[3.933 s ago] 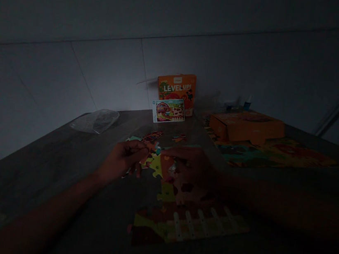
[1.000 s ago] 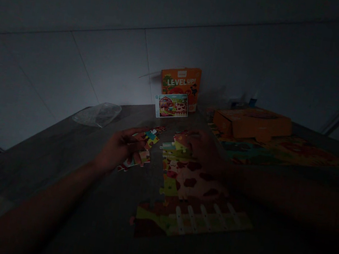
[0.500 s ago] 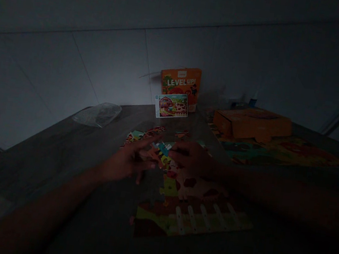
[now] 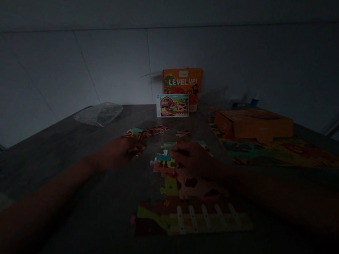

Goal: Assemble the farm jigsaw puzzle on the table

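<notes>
A partly assembled jigsaw puzzle (image 4: pixel 202 185) with a spotted cow and a white fence lies on the dark table. My right hand (image 4: pixel 195 157) is over its upper part, fingers bunched at the right edge of a teal and orange puzzle piece (image 4: pixel 162 161). That piece sits level at the puzzle's left side; whether it is locked in, I cannot tell. Farther left, my left hand (image 4: pixel 118 151) is beside the loose puzzle pieces (image 4: pixel 156 130). Its fingers are dark and smeared by motion, so any hold is hidden.
A small picture card (image 4: pixel 174 105) leans on an orange box (image 4: pixel 182 80) by the wall. At left lies a clear plastic bag (image 4: pixel 99 113). To the right, another orange box (image 4: pixel 254 123) rests on a colourful printed sheet (image 4: pixel 303 153). The scene is very dim.
My left hand has moved left, away from the teal and orange piece, toward the loose pieces. That piece, tilted between both hands before, is now level. My right hand has barely moved.
</notes>
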{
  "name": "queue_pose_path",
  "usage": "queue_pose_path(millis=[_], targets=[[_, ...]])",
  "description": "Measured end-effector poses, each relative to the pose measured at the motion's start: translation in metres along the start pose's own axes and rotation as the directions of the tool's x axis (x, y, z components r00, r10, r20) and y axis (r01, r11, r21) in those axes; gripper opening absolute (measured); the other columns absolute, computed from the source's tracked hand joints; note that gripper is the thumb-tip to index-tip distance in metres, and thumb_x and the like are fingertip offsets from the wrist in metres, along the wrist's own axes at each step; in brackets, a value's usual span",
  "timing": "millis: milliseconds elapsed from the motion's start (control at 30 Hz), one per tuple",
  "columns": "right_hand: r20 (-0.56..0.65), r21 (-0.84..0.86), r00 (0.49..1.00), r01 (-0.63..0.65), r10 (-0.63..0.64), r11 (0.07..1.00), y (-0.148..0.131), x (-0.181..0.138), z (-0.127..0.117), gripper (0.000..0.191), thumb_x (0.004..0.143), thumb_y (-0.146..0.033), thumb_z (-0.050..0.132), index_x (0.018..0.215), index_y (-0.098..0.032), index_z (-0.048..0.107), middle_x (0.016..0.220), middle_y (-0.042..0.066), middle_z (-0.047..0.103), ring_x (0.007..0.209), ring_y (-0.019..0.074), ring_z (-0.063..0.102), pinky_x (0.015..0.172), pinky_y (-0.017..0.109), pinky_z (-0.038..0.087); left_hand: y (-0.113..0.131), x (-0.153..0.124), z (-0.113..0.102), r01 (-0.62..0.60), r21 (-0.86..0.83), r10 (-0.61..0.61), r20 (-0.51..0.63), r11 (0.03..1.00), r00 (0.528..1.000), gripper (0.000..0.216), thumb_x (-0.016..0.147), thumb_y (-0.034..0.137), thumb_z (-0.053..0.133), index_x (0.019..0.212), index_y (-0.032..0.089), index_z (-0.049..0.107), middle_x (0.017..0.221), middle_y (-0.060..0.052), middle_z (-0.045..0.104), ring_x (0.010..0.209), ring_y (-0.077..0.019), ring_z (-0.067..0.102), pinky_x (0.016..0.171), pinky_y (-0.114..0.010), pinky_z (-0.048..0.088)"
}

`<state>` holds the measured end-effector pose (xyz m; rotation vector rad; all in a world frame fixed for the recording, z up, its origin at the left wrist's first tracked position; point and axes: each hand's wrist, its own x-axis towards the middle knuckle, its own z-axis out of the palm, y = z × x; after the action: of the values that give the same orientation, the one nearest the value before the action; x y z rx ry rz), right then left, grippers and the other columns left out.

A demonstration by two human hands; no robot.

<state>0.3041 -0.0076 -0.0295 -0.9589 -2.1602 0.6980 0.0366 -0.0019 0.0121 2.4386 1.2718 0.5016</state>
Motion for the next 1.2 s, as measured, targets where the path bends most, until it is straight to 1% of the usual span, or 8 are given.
queue_pose_path(millis=[100,167,233,400,600,767,1033,1200], targets=[[-0.004,-0.008,1.0,0.027,-0.027,1.0,-0.001,-0.001,0.0,0.034,0.089,-0.037,0.049,0.062,-0.017,0.05,0.058,-0.004,0.045,0.057,0.01,0.039,0.055,0.025,0.025,0.013,-0.002,0.008,0.097,-0.168,-0.101,-0.017,0.981,0.995,0.033,0.088,0.039,0.057,0.11,0.02,0.072,0.105,-0.008,0.073,0.068,-0.0181,0.067,0.054,-0.023,0.052],[0.003,-0.01,0.999,0.043,-0.043,0.999,-0.002,-0.001,0.0,0.033,0.088,-0.036,0.05,0.061,-0.017,0.051,0.057,-0.004,0.045,0.056,0.0099,0.038,0.056,0.025,0.024,0.024,-0.005,0.016,0.148,-0.296,-0.128,0.088,0.943,0.988,0.044,0.088,0.044,0.057,0.124,0.02,0.065,0.103,-0.008,0.072,0.048,-0.0116,0.057,0.038,-0.021,0.044],[0.013,-0.018,0.999,0.046,-0.046,0.999,-0.002,-0.001,0.001,0.032,0.088,-0.035,0.051,0.062,-0.017,0.051,0.057,-0.004,0.044,0.056,0.0096,0.038,0.056,0.025,0.023,0.032,-0.007,0.022,0.166,-0.359,-0.112,0.166,0.918,0.98,0.048,0.086,0.041,0.061,0.129,0.021,0.06,0.101,-0.007,0.072,0.041,-0.0082,0.05,0.033,-0.019,0.04],[-0.038,-0.058,0.999,0.016,-0.018,0.998,0.001,0.0,0.002,0.036,0.09,-0.038,0.049,0.061,-0.017,0.048,0.057,-0.004,0.042,0.055,0.009,0.038,0.055,0.026,0.022,0.028,-0.006,0.019,0.159,-0.326,-0.104,0.18,0.932,0.978,0.03,0.085,0.034,0.061,0.109,0.019,0.071,0.086,-0.005,0.073,0.045,-0.0094,0.051,0.037,-0.018,0.038],[-0.065,-0.082,0.998,0.015,-0.02,0.997,0.004,0.0,0.003,0.034,0.089,-0.036,0.05,0.062,-0.017,0.049,0.059,-0.004,0.044,0.058,0.0093,0.039,0.057,0.026,0.024,0.021,-0.003,0.008,0.138,-0.264,-0.055,0.299,0.954,0.953,0.016,0.081,0.029,0.061,0.088,0.017,0.07,0.077,-0.002,0.07,0.069,-0.0161,0.063,0.061,-0.022,0.046],[-0.045,-0.062,0.999,0.012,-0.015,0.998,0.001,0.0,0.002,0.032,0.089,-0.035,0.05,0.062,-0.016,0.051,0.058,-0.003,0.045,0.058,0.0099,0.04,0.057,0.026,0.025,0.024,-0.005,0.01,0.178,-0.293,-0.059,0.372,0.939,0.926,0.02,0.082,0.036,0.062,0.083,0.016,0.066,0.072,-0.002,0.066,0.068,-0.0158,0.062,0.061,-0.022,0.045],[-0.029,-0.075,0.999,0.012,-0.014,0.997,-0.002,0.0,0.001,0.032,0.088,-0.035,0.049,0.062,-0.017,0.05,0.058,-0.004,0.046,0.058,0.0099,0.04,0.056,0.025,0.025,0.028,-0.008,0.01,0.269,-0.276,-0.12,0.458,0.923,0.881,0.03,0.081,0.048,0.064,0.084,0.018,0.063,0.068,0.0,0.064,0.049,-0.0101,0.049,0.042,-0.018,0.032],[-0.08,-0.086,0.997,-0.003,-0.004,0.996,-0.003,-0.001,0.001,0.031,0.087,-0.034,0.051,0.06,-0.017,0.05,0.058,-0.003,0.046,0.058,0.0101,0.041,0.057,0.025,0.026,0.018,-0.005,0.014,0.237,-0.272,-0.135,0.347,0.933,0.928,0.028,0.082,0.045,0.064,0.08,0.018,0.064,0.065,-0.001,0.064,0.052,-0.012,0.054,0.045,-0.019,0.035]])
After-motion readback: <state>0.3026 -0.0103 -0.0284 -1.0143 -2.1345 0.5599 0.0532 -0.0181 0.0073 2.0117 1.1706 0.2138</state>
